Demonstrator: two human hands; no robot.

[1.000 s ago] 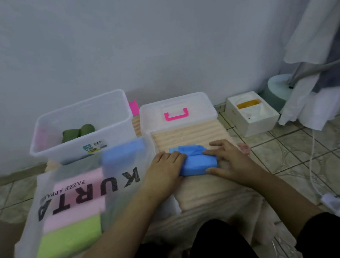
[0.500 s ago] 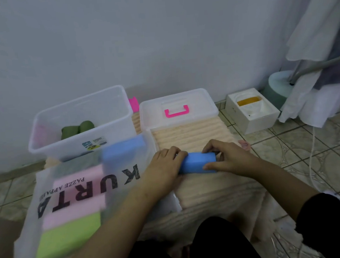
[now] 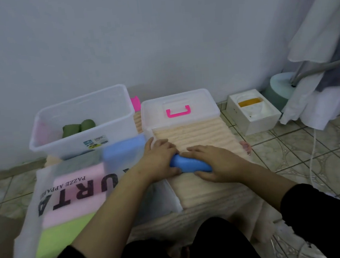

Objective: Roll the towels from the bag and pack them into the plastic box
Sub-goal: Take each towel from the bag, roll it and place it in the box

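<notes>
Bag [image 3: 54, 200] sits left of the left hand [image 3: 159, 160], printed "URTA" and "PAZZE APPA", folded towels showing through. Box [image 3: 82, 124] lies beyond it, green rolls [image 3: 78, 127] inside, label unreadable. Both hands grip the blue towel [image 3: 191, 165], rolled on the beige mat [image 3: 198, 138]; right hand [image 3: 215, 166] covers its right end.

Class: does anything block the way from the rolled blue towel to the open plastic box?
Nothing visible does. Both hands hold the blue towel; the plastic box stands lidless, two green rolls inside with room beside them.
</notes>
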